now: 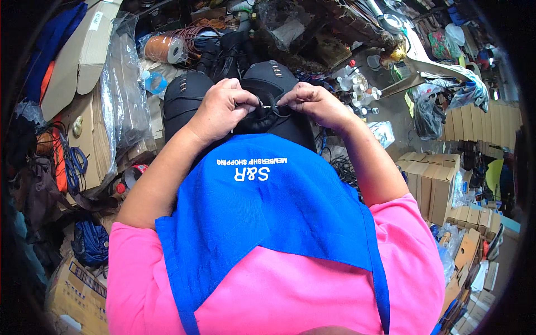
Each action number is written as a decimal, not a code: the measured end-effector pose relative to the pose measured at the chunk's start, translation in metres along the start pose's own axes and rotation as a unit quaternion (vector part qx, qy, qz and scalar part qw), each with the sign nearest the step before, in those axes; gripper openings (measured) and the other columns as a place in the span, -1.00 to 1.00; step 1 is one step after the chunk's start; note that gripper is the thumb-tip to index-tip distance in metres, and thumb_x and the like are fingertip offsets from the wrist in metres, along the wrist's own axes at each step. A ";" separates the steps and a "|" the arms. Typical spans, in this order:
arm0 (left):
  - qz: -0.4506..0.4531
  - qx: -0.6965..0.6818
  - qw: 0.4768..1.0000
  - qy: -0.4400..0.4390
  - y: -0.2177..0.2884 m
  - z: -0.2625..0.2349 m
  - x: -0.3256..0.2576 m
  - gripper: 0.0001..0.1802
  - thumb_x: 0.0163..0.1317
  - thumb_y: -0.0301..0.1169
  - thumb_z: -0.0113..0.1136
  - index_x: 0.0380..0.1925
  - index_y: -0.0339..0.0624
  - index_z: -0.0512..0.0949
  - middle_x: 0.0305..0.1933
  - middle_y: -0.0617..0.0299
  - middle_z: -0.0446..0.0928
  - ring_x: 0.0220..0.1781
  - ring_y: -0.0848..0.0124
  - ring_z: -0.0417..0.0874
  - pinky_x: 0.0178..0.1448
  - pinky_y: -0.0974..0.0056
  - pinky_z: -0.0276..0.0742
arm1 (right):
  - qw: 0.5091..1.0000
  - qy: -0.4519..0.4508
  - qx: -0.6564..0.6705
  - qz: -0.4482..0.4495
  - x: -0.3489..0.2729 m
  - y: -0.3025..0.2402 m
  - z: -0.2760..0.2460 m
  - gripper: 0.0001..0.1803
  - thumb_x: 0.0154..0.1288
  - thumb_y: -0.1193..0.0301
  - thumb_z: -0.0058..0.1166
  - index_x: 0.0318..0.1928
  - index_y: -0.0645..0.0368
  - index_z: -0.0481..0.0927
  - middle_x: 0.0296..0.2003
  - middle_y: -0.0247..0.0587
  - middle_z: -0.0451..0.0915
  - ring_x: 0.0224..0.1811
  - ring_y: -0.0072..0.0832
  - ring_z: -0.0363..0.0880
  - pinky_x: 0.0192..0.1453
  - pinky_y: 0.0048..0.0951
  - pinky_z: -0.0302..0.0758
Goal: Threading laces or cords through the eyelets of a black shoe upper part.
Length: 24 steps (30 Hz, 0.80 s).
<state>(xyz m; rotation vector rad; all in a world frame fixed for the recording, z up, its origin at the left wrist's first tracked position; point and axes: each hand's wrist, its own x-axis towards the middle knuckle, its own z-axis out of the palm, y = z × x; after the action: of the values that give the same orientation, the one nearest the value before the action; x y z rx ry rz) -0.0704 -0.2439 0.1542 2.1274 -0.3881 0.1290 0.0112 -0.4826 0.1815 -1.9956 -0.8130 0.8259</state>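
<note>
My left hand (226,107) is closed in a pinch, with a small shiny metal piece (266,106) showing at its fingertips. Facing it, a short gap away, my right hand (317,105) also pinches. What it grips is too small to name; a thin dark loop seems to hang just below those fingers. Both hands are over a black item (262,86) with a curved rim, lying in my lap between dark-clothed legs. Its kind is hard to make out against the dark cloth. A blue apron (245,195) covers my front.
Flattened cardboard (84,61) and clear plastic sheeting (120,84) stand at the left. Beyond my legs lie an orange spool (162,49) and a clear bottle (154,82). Several small bottles (357,84) cluster to the right, with stacked cardboard boxes (430,181) nearer.
</note>
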 end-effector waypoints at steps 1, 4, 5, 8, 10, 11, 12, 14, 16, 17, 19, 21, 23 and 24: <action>0.011 0.011 1.000 0.002 0.000 0.000 0.001 -0.81 -0.08 -0.59 0.26 -0.39 -0.12 0.64 -0.52 0.21 0.38 -0.37 0.33 0.44 -0.28 0.29 0.37 | 1.000 0.003 0.001 -0.004 0.000 0.001 0.000 -0.76 0.20 0.53 0.06 -0.13 0.10 0.66 -0.30 -0.34 0.49 -0.13 -0.50 0.42 0.05 -0.48 0.34; 0.027 0.029 0.999 0.002 0.001 0.002 0.003 -0.81 -0.07 -0.58 0.27 -0.39 -0.12 0.65 -0.51 0.22 0.40 -0.37 0.35 0.45 -0.28 0.30 0.38 | 1.000 -0.003 0.006 -0.001 0.000 0.001 -0.001 -0.74 0.19 0.53 0.07 -0.11 0.10 0.66 -0.31 -0.35 0.49 -0.15 -0.53 0.42 0.02 -0.51 0.35; 0.032 0.037 0.999 0.000 0.001 0.002 0.003 -0.82 -0.07 -0.58 0.27 -0.39 -0.12 0.65 -0.51 0.23 0.42 -0.37 0.36 0.46 -0.27 0.31 0.38 | 1.000 -0.003 0.006 -0.001 -0.001 0.002 -0.001 -0.74 0.19 0.53 0.07 -0.11 0.10 0.66 -0.31 -0.35 0.49 -0.15 -0.53 0.42 0.02 -0.51 0.35; -0.006 -0.046 0.999 -0.009 -0.007 0.007 0.004 -0.81 -0.07 -0.58 0.28 -0.39 -0.12 0.67 -0.50 0.25 0.44 -0.37 0.41 0.46 -0.25 0.34 0.39 | 0.999 -0.019 0.029 0.018 -0.001 0.003 -0.003 -0.71 0.17 0.50 0.08 -0.08 0.03 0.66 -0.29 -0.29 0.53 -0.14 -0.47 0.45 0.06 -0.47 0.35; -0.016 -0.080 0.996 -0.033 -0.014 0.008 0.012 -0.80 -0.06 -0.59 0.27 -0.38 -0.11 0.67 -0.50 0.27 0.44 -0.36 0.43 0.47 -0.25 0.35 0.40 | 0.998 -0.028 0.049 0.020 0.001 0.003 -0.004 -0.70 0.15 0.51 0.09 -0.08 0.06 0.66 -0.33 -0.31 0.51 -0.16 -0.50 0.45 0.04 -0.48 0.36; -0.026 -0.115 0.991 -0.058 -0.017 0.009 0.014 -0.80 -0.06 -0.59 0.27 -0.38 -0.10 0.68 -0.51 0.28 0.44 -0.35 0.44 0.47 -0.24 0.36 0.40 | 0.998 -0.028 0.049 0.019 0.002 0.005 -0.004 -0.70 0.15 0.51 0.09 -0.08 0.06 0.66 -0.33 -0.31 0.51 -0.16 -0.50 0.45 0.04 -0.48 0.36; -0.025 -0.114 0.991 -0.057 -0.018 0.010 0.014 -0.80 -0.06 -0.59 0.27 -0.38 -0.10 0.68 -0.51 0.28 0.44 -0.35 0.44 0.47 -0.24 0.36 0.40 | 0.998 -0.036 0.047 0.010 0.005 0.007 -0.003 -0.72 0.16 0.51 0.10 -0.08 0.09 0.66 -0.34 -0.35 0.48 -0.18 -0.54 0.42 0.00 -0.52 0.35; -0.023 -0.121 0.990 -0.069 -0.019 0.009 0.017 -0.79 -0.05 -0.59 0.27 -0.36 -0.09 0.68 -0.49 0.29 0.42 -0.33 0.45 0.48 -0.24 0.37 0.40 | 0.998 -0.042 0.045 0.000 0.005 0.008 -0.004 -0.74 0.18 0.51 0.11 -0.09 0.11 0.66 -0.35 -0.39 0.45 -0.21 -0.59 0.40 -0.05 -0.55 0.34; -0.012 -0.088 0.994 -0.062 -0.013 0.005 0.011 -0.79 -0.04 -0.59 0.27 -0.36 -0.09 0.68 -0.48 0.29 0.42 -0.33 0.44 0.48 -0.24 0.36 0.41 | 0.999 -0.033 0.040 0.005 0.002 0.003 -0.001 -0.74 0.19 0.50 0.11 -0.08 0.08 0.66 -0.36 -0.39 0.44 -0.23 -0.61 0.39 -0.07 -0.55 0.34; -0.003 -0.057 0.997 -0.055 -0.009 0.002 0.009 -0.79 -0.03 -0.60 0.26 -0.36 -0.09 0.68 -0.47 0.28 0.41 -0.33 0.43 0.48 -0.24 0.36 0.41 | 0.999 -0.033 0.041 0.005 0.000 -0.002 -0.001 -0.74 0.19 0.50 0.11 -0.08 0.08 0.66 -0.36 -0.39 0.44 -0.23 -0.61 0.39 -0.07 -0.55 0.34; 0.007 -0.039 0.998 -0.042 -0.002 -0.003 0.008 -0.80 -0.04 -0.58 0.28 -0.37 -0.08 0.67 -0.45 0.25 0.43 -0.33 0.37 0.50 -0.23 0.32 0.44 | 0.997 -0.006 -0.066 0.028 -0.004 -0.017 -0.005 -0.73 0.19 0.49 0.12 -0.07 0.04 0.66 -0.35 -0.38 0.45 -0.24 -0.59 0.40 -0.06 -0.54 0.35; 0.018 -0.021 0.999 -0.028 -0.001 -0.005 0.005 -0.80 -0.05 -0.56 0.29 -0.37 -0.06 0.67 -0.44 0.21 0.45 -0.34 0.30 0.51 -0.22 0.28 0.47 | 0.998 0.000 -0.063 0.027 -0.005 -0.016 -0.002 -0.71 0.16 0.49 0.14 -0.08 0.02 0.66 -0.37 -0.34 0.48 -0.26 -0.56 0.44 -0.07 -0.51 0.39; 0.035 -0.002 0.999 -0.029 -0.005 -0.004 0.008 -0.80 -0.05 -0.56 0.28 -0.37 -0.07 0.67 -0.43 0.21 0.46 -0.33 0.28 0.50 -0.20 0.27 0.47 | 0.998 0.010 -0.064 0.024 -0.003 -0.014 -0.003 -0.69 0.12 0.49 0.16 -0.08 0.00 0.67 -0.38 -0.31 0.51 -0.28 -0.52 0.48 -0.08 -0.49 0.43; 0.037 -0.001 0.999 -0.028 -0.007 -0.003 0.010 -0.80 -0.05 -0.56 0.28 -0.37 -0.07 0.67 -0.43 0.21 0.46 -0.33 0.28 0.50 -0.20 0.27 0.47 | 0.999 -0.003 -0.046 0.011 -0.002 -0.010 -0.003 -0.69 0.12 0.49 0.16 -0.08 0.00 0.67 -0.38 -0.30 0.52 -0.27 -0.52 0.49 -0.07 -0.49 0.43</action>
<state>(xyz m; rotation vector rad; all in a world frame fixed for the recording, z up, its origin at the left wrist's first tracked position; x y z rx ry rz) -0.0588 -0.2402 0.1526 2.1194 -0.5001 0.1105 0.0106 -0.4807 0.1920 -2.0878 -0.8481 0.8212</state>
